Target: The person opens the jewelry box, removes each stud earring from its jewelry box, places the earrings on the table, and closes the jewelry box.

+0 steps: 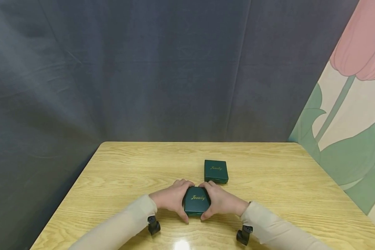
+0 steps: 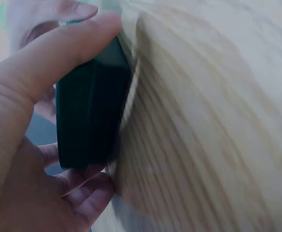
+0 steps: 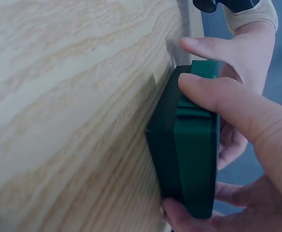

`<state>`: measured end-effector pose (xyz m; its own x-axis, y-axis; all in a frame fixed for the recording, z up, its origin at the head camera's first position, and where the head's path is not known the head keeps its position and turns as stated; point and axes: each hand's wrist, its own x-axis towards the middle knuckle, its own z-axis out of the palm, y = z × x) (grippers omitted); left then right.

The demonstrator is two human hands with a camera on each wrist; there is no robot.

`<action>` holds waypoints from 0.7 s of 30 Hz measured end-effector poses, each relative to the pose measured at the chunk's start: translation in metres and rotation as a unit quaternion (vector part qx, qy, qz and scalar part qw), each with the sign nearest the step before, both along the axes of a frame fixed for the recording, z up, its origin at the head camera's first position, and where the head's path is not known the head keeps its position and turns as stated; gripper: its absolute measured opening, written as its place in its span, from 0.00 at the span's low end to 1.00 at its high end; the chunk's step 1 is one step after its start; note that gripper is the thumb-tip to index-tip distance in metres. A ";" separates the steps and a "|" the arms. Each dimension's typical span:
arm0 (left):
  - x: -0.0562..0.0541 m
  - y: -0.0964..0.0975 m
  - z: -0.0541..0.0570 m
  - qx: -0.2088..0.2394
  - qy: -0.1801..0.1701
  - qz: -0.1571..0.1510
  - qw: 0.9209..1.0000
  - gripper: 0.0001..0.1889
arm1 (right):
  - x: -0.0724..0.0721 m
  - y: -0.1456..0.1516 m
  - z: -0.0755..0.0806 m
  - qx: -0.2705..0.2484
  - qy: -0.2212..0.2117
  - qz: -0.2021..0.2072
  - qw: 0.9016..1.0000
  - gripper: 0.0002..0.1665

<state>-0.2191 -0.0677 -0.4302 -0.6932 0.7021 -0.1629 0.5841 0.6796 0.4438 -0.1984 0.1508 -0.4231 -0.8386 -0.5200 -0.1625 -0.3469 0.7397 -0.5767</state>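
A dark green jewelry box (image 1: 197,200) with gold "Jewelry" lettering on its lid sits on the table between both hands. My left hand (image 1: 174,198) grips its left side, with fingers at the far edge and thumb toward the near edge. From the right side my right hand (image 1: 220,199) holds the same jewelry box in a mirrored way. In the left wrist view the thumb (image 2: 78,46) lies along one end of the jewelry box (image 2: 90,113). The right wrist view shows the right thumb (image 3: 213,92) against the jewelry box (image 3: 194,150) near its front ridge.
A second green jewelry box (image 1: 216,171) stands on the table just beyond the right hand. The wooden table (image 1: 137,163) has a dark curtain (image 1: 175,69) behind it and a wall with painted flowers (image 1: 347,114) on the right. Each wrist carries a small black camera.
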 end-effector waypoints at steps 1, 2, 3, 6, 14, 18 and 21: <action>0.000 -0.002 0.000 -0.007 0.001 0.004 1.000 0.57 | 0.000 0.000 0.000 0.001 0.000 0.000 1.000 0.56; -0.001 -0.005 -0.001 -0.010 0.003 0.009 1.000 0.58 | 0.000 0.000 0.000 0.002 0.000 -0.001 1.000 0.56; -0.001 -0.007 -0.002 -0.015 0.005 0.015 1.000 0.58 | 0.001 0.000 0.001 0.002 -0.001 -0.001 1.000 0.56; -0.002 -0.013 -0.006 -0.010 -0.001 0.035 0.999 0.56 | 0.001 0.000 0.002 0.001 -0.004 -0.004 1.000 0.57; 0.000 -0.016 -0.015 0.052 -0.031 0.068 0.996 0.49 | 0.000 -0.001 0.003 0.004 -0.001 -0.005 1.000 0.57; 0.001 -0.015 -0.019 0.064 -0.029 0.073 0.995 0.48 | 0.000 -0.001 0.003 0.004 0.000 -0.003 1.000 0.56; 0.001 -0.016 -0.022 0.066 -0.029 0.074 0.995 0.47 | 0.001 -0.002 0.004 0.004 -0.003 -0.002 1.000 0.56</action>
